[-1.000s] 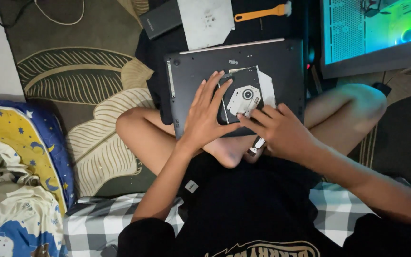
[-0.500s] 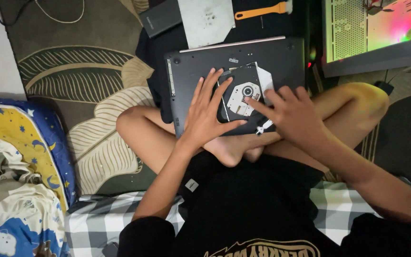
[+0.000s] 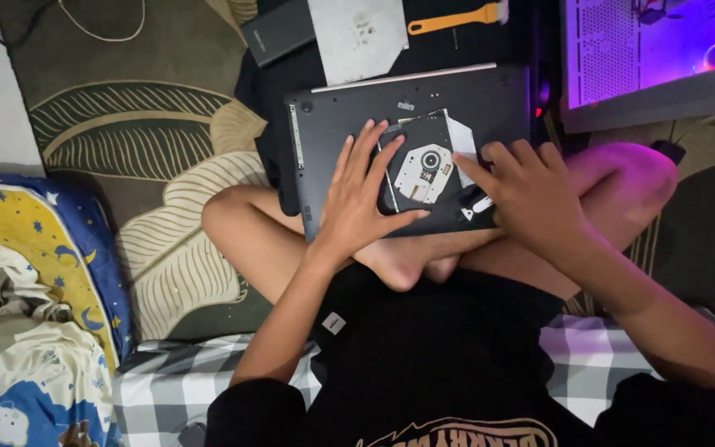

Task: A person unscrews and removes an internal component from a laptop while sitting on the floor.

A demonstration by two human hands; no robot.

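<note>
Head view, person seated cross-legged on floor. Upturned dark laptop (image 3: 411,145) rests across the shins, at 12 o'clock from the lap. An optical drive unit (image 3: 428,165) sits on the laptop's underside near its middle, silver disc hub showing.

Left hand (image 3: 357,203): fingers spread wide and flat, palm pressing the laptop base just at 9 o'clock of the drive; thumb points toward 3 o'clock along the drive's near edge. Holds nothing; it braces.

Right hand (image 3: 531,199): fingers loosely spread, index tip touching the drive's 3 o'clock edge by a pale flap. Not pinching anything that I can see.

Surroundings: grey metal plate (image 3: 357,37) and orange pry tool (image 3: 453,18) at 12 o'clock beyond the laptop; lit computer case (image 3: 647,58) at 2 o'clock; leaf-patterned rug (image 3: 142,165) at 10 o'clock.

Judgement: step in hand looks like seating or freeing the drive in its bay. Next move calls for a steady brace from the left hand and a level sideways push at the drive's edge, without tilting it.
</note>
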